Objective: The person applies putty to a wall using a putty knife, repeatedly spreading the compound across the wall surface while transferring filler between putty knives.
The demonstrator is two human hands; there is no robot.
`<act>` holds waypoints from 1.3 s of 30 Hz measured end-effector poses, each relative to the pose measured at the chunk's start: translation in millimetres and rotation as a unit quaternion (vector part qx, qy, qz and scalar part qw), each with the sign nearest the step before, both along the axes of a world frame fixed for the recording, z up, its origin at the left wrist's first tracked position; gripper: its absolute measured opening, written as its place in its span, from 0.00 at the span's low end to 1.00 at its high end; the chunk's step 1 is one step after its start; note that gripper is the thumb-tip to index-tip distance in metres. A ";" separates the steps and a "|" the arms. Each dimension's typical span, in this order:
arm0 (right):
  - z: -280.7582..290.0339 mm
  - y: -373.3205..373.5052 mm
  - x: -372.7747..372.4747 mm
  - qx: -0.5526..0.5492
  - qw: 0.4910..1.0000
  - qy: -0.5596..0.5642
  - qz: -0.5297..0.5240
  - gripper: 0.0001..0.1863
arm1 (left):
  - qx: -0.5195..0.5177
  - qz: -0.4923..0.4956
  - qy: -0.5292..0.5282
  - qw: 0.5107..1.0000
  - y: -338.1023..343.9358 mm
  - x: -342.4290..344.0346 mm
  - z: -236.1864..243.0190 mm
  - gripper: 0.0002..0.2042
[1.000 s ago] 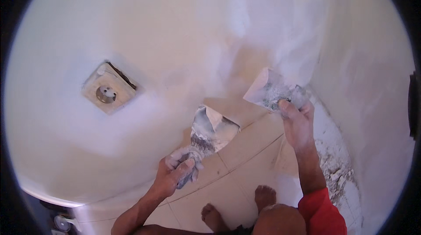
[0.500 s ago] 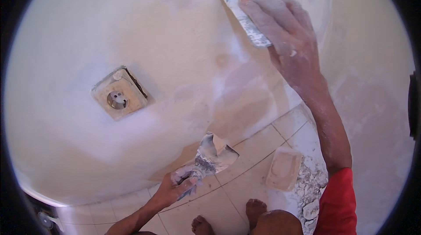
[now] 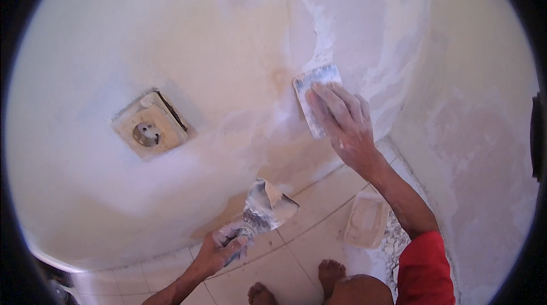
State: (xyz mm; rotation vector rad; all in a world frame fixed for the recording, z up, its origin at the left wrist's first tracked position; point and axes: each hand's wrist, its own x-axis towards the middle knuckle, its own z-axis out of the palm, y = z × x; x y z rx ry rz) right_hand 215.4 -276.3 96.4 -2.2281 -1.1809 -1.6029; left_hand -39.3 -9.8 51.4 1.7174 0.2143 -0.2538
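Note:
My right hand presses a thin, whitish-blue rectangular sheet, which looks like sandpaper, against the wall. The fingers lie over it and are dusted white. Low in front of the wall, my left hand is closed round the handle of a putty knife. Its broad metal blade points up and to the right, smeared with filler. Pale patches and whiter streaks mark the wall above and to the right of the sheet.
A dirty socket stands out from the wall at the left, with a dark gap along its edge. On the tiled floor are a dusty shallow tray and broken rubble. A second wall meets this one at the right.
My right hand has slid the sheet down the wall, uncovering a whitish streak above. My left hand and the putty knife have shifted slightly left and down.

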 end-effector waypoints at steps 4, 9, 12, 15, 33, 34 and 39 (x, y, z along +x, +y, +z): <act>29.2 -9.1 -23.0 0.032 0.998 0.026 0.036 0.32 | -0.030 0.002 0.007 1.000 3.2 -0.8 -2.8 0.19; 117.7 12.0 1.2 0.088 0.990 -0.095 0.050 0.30 | -0.011 -0.014 -0.008 1.000 8.3 -0.6 1.1 0.19; 107.6 17.0 1.7 0.062 0.993 -0.094 0.038 0.30 | -0.022 -0.006 -0.022 0.999 9.1 -1.5 -1.6 0.18; 65.7 6.6 -3.1 0.033 0.997 -0.066 0.024 0.29 | -0.008 -0.014 -0.035 0.999 11.2 1.0 -1.4 0.17; 19.9 11.9 -5.1 0.127 0.991 -0.047 -0.019 0.33 | 0.060 -0.033 -0.036 0.997 33.9 -5.1 23.8 0.16; 22.1 7.3 -13.1 0.147 0.988 -0.047 -0.002 0.33 | 0.053 -0.034 -0.037 0.997 34.4 -3.7 23.9 0.16; 95.9 7.6 -25.4 0.217 0.975 -0.044 -0.026 0.35 | 0.066 -0.034 -0.032 0.997 37.5 -11.6 34.9 0.17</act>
